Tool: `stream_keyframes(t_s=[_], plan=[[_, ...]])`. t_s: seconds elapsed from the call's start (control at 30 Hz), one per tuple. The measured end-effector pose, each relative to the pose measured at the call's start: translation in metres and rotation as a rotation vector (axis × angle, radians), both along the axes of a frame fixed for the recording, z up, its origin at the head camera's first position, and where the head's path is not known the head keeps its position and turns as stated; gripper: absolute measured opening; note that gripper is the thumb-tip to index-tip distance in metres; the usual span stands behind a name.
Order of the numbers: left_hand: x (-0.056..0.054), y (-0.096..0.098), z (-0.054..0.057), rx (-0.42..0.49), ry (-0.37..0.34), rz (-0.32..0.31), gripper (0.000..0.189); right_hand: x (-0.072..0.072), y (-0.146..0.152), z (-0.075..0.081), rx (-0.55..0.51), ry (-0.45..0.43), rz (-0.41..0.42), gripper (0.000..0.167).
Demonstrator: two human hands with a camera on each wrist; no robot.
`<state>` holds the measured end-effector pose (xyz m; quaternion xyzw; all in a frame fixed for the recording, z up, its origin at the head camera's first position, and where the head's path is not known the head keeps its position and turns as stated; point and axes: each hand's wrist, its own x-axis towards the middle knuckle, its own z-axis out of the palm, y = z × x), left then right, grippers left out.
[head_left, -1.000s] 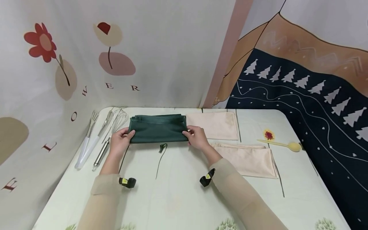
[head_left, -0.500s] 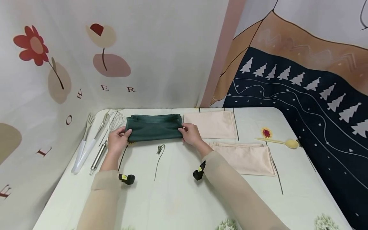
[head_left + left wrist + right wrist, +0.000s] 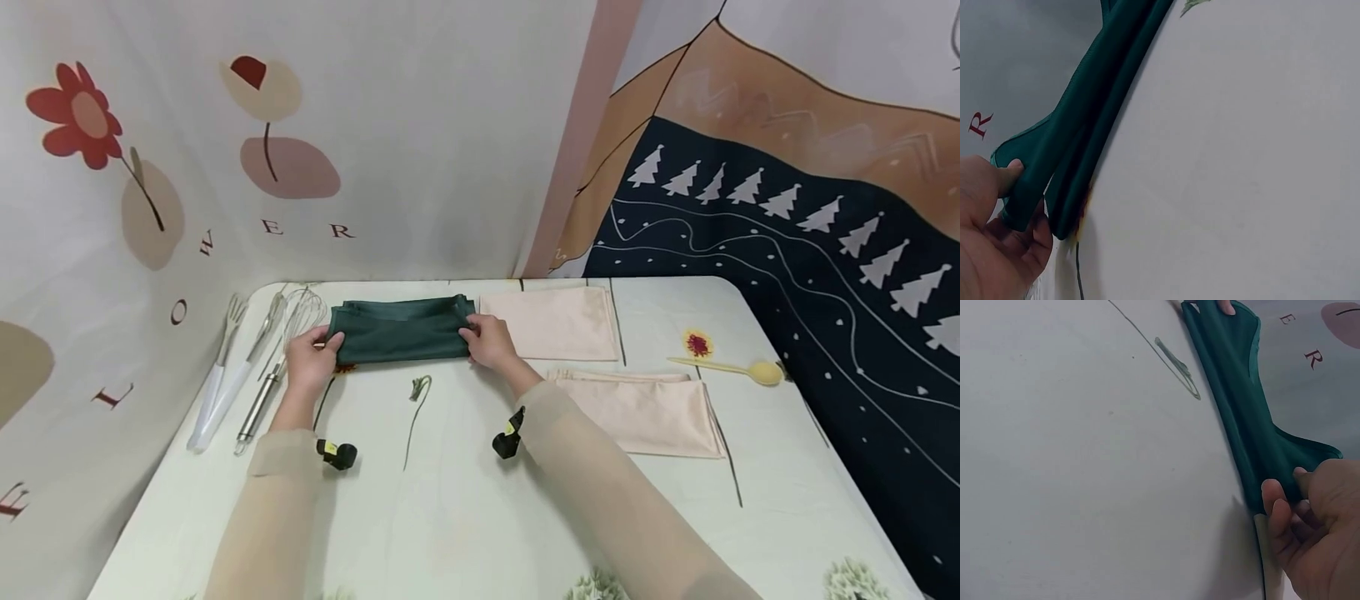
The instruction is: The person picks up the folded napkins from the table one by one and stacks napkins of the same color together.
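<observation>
A folded dark green cloth (image 3: 397, 331) lies along the back of the table, its long side facing me. At its left end my left hand (image 3: 310, 360) pinches the edge, thumb on top and fingers underneath. My right hand (image 3: 491, 340) pinches the opposite end the same way. In the left wrist view, the thumb (image 3: 1015, 167) presses an upper layer that stands apart from the layer below. The right wrist view has the cloth (image 3: 1244, 406) stretching between both hands, with its right corner flaring up behind the thumb.
Two folded pale pink cloths, one behind (image 3: 555, 323) and one nearer (image 3: 637, 414), lie to the right. A yellow spoon (image 3: 761, 372) lies beyond them. At left are a whisk (image 3: 262, 406), a white-handled fork (image 3: 221, 367) and another white-handled utensil (image 3: 236, 396).
Both hands keep their hold on the green cloth. Its near edge has shifted slightly back, uncovering more of a printed flower at its left end. The right hand has moved slightly left and back.
</observation>
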<state>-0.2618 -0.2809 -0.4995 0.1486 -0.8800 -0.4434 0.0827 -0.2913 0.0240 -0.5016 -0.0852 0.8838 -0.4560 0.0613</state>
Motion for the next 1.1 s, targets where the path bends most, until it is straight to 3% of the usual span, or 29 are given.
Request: stream_keyframes(t_s=[0.27,0.5,0.7,0.97,1.1], plan=[[-0.006,0.002,0.001,-0.001,0.037,0.001,0.039,0.002,0.002,0.003,-0.056,-0.017,-0.066,0.037],[0.007,0.003,0.008,-0.137,-0.063,-0.066,0.049,0.005,0.007,-0.001,-0.024,-0.042,-0.055,0.037],[0.008,0.006,0.007,-0.064,-0.058,0.013,0.041,0.005,0.009,-0.003,-0.045,-0.045,-0.049,0.035],[0.003,0.003,-0.005,0.001,0.037,0.088,0.033,0.01,0.003,-0.003,-0.058,-0.025,-0.077,0.032],[0.004,0.003,-0.01,0.055,-0.005,0.116,0.035,0.012,0.002,-0.004,-0.041,-0.03,-0.1,0.029]])
